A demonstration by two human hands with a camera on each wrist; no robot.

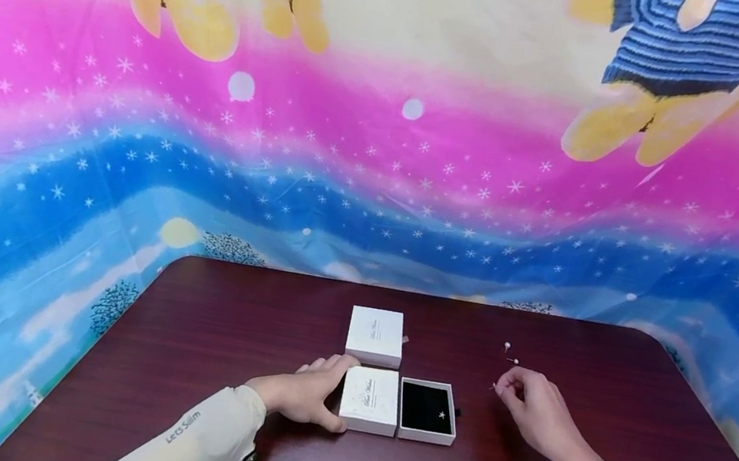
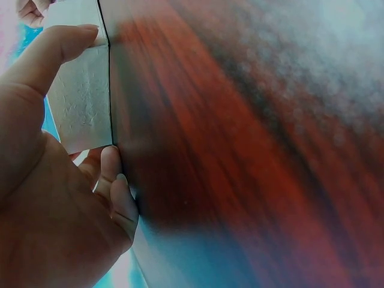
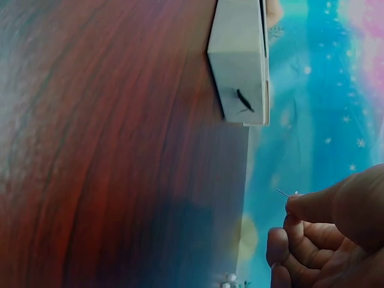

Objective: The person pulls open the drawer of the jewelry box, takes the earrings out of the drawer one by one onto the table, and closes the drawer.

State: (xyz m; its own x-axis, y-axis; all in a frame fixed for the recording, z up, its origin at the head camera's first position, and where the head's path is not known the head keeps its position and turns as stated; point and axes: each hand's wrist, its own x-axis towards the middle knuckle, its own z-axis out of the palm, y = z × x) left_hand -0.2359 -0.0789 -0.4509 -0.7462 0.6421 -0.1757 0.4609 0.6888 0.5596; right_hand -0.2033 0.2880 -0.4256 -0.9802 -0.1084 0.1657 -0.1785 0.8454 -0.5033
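Note:
At the left side of a white gift box (image 1: pixel 370 400) with print on its top, my left hand (image 1: pixel 308 390) grips it, thumb at the near corner and fingers at the far one. Touching that box on the right is an open white tray (image 1: pixel 402 432) with a black pad (image 1: pixel 424 406), where a small star-shaped earring (image 1: pixel 442 415) sits. My right hand (image 1: pixel 539 411), above the table right of the tray, pinches a tiny stud earring (image 1: pixel 493 387) between thumb and forefinger. Its thin pin (image 3: pixel 281 192) pokes out in the right wrist view.
Behind the gripped box stands another white box (image 1: pixel 375 335) with a small ribbon tab. Two white-headed studs (image 1: pixel 507 346) (image 1: pixel 515 361) lie beyond my right hand. The dark red wooden table (image 1: pixel 257 309) meets a printed cloth backdrop (image 1: pixel 373 207).

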